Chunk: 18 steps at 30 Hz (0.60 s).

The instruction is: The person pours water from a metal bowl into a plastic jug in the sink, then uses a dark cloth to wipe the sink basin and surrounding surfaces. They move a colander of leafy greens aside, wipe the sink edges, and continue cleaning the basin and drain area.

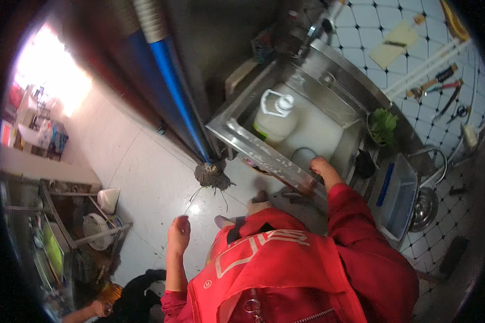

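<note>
At the near edge of a stainless steel sink [266, 151], my right hand [322, 167] grips a thin round rim [303, 150], likely of a bowl or strainer. Most of that round thing is hard to make out against the cloudy, whitish sink bottom. A large translucent plastic jug [277, 117] with a white handle and cap stands in the sink, left of my right hand. Over the floor, my left hand [179, 234] hangs away from the sink with its fingers curled. No object shows in it, but its palm side is hidden.
A mop with a blue pole [176, 89] and dirty head [212, 175] stands left of the sink. Leafy greens [382, 126] and a plastic basin [396, 198] are at right. A metal rack [60, 218] stands left. Another person's hand [101, 309] is at lower left.
</note>
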### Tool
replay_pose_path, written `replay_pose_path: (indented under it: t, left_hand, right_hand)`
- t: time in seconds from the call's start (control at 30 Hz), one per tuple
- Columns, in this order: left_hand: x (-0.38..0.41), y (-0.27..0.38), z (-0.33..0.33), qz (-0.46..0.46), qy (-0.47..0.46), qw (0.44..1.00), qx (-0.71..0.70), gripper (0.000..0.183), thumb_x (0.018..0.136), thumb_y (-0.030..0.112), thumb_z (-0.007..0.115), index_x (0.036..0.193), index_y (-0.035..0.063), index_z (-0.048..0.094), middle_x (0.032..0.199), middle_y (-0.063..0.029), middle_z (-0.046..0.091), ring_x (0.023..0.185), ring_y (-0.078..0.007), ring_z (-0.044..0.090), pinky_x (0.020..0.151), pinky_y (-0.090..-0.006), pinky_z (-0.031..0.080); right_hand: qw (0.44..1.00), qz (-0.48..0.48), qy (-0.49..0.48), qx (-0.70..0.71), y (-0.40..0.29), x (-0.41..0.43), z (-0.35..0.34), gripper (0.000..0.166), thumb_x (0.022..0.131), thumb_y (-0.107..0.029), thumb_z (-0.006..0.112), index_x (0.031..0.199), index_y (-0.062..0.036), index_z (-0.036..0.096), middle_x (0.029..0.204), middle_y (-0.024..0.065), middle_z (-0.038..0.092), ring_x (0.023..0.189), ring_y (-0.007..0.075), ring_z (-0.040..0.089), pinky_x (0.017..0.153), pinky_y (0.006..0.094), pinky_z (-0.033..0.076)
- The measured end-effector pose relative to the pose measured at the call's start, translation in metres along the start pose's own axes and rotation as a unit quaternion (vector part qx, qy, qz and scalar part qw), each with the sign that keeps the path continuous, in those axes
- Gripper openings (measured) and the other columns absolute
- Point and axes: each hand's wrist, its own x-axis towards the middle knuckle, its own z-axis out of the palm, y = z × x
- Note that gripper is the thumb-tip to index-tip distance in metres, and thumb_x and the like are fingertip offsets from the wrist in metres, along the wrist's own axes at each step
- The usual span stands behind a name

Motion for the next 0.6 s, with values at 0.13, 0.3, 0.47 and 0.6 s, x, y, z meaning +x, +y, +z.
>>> replay_pose_path:
  t: [0.13,0.3,0.47,0.6]
  left_hand:
    - [0.065,0.119,0.017,0.079,-0.004,0.997,-0.023,0.017,0.082,-0.002,0.055,0.098,0.0005,0.059,0.090,-0.0148,0.063,0.077,-0.0239,0.063,0.072,-0.0313,0.049]
    - [0.169,0.247,0.080,0.243,-0.059,0.968,0.013,0.033,0.079,-0.001,0.059,0.111,0.0027,0.054,0.105,-0.0157,0.060,0.089,-0.0292,0.060,0.078,-0.0335,0.048]
    - [0.245,0.316,0.159,0.332,-0.074,0.937,0.079,0.055,0.075,0.011,0.070,0.123,0.0047,0.044,0.117,-0.0192,0.053,0.107,-0.0364,0.052,0.090,-0.0398,0.044]
    - [0.280,0.310,0.207,0.339,-0.142,0.925,0.096,0.057,0.073,0.011,0.072,0.124,0.0064,0.045,0.120,-0.0162,0.053,0.111,-0.0328,0.050,0.093,-0.0376,0.042]
  right_hand:
    - [0.983,0.119,-0.035,0.139,0.015,0.029,0.018,0.026,0.077,-0.015,0.051,0.092,0.0019,0.063,0.078,0.0159,0.062,0.071,0.0242,0.062,0.063,0.0351,0.050]
    - [0.990,0.041,0.015,-0.133,0.067,0.073,0.022,0.038,0.078,-0.024,0.057,0.107,0.0008,0.062,0.109,0.0222,0.060,0.101,0.0345,0.058,0.087,0.0420,0.046]
    - [0.984,0.001,-0.018,-0.176,0.050,0.074,0.012,0.035,0.077,-0.021,0.059,0.108,-0.0032,0.063,0.107,0.0209,0.061,0.099,0.0350,0.059,0.086,0.0418,0.047]
    - [0.990,0.000,-0.066,-0.124,0.090,0.108,0.036,0.032,0.079,-0.019,0.057,0.106,-0.0049,0.064,0.105,0.0206,0.062,0.097,0.0356,0.060,0.083,0.0420,0.048]
